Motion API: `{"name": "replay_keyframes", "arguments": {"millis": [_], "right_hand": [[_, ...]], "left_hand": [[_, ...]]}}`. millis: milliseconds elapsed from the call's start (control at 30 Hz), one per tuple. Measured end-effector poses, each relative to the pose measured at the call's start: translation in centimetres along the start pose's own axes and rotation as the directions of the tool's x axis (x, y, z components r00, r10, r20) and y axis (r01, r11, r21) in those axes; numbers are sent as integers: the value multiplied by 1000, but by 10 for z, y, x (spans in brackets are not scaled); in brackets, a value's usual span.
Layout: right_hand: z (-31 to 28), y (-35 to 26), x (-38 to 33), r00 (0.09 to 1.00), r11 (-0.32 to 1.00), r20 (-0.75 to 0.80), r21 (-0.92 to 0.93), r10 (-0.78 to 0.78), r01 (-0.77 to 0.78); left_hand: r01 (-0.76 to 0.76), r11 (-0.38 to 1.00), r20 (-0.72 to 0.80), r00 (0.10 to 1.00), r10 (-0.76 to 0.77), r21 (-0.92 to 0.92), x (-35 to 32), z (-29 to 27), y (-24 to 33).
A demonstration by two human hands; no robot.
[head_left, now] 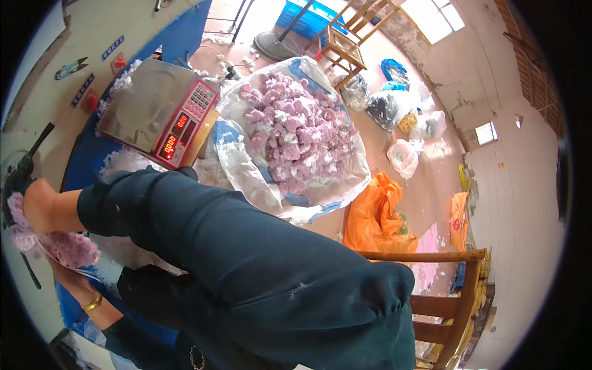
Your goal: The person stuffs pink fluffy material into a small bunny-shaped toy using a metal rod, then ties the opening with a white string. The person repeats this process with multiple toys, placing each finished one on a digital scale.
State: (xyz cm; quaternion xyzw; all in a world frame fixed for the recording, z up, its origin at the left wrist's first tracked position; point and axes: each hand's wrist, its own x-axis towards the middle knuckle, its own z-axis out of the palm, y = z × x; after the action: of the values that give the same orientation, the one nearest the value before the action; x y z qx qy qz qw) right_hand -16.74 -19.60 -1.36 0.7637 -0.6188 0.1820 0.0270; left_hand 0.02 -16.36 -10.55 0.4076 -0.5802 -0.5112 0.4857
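Observation:
My right hand (38, 206) reaches far to the left in a dark teal sleeve and grips the upper end of a fluffy purple plush piece (65, 246). That end is pressed against a cream-coloured machine (28, 98) with a dark lever (31, 154). My left hand (73, 279), with a gold bangle at the wrist, holds the same piece from below; its fingers are mostly hidden under the plush. A large clear plastic bag (237, 160) lies open beyond my arm, heaped with several purple plush pieces (296, 132).
A metal weighing scale (157, 111) with red digits sits on the blue table (92, 154) among white stuffing fluff (126, 161). An orange bag (376, 216), other bags on the floor, a wooden chair (447, 296) at right and a wooden frame chair (348, 40) behind.

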Motion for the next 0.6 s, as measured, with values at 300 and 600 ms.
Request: {"name": "replay_keyframes", "arguments": {"millis": [300, 600], "right_hand": [[10, -2, -54, 986, 925, -74, 364, 148, -111], [0, 16, -116, 876, 815, -466, 455, -125, 359]], "left_hand": [[48, 985, 34, 998, -54, 163, -56, 31, 42], [-456, 47, 406, 831, 381, 889, -59, 39, 30]]}}
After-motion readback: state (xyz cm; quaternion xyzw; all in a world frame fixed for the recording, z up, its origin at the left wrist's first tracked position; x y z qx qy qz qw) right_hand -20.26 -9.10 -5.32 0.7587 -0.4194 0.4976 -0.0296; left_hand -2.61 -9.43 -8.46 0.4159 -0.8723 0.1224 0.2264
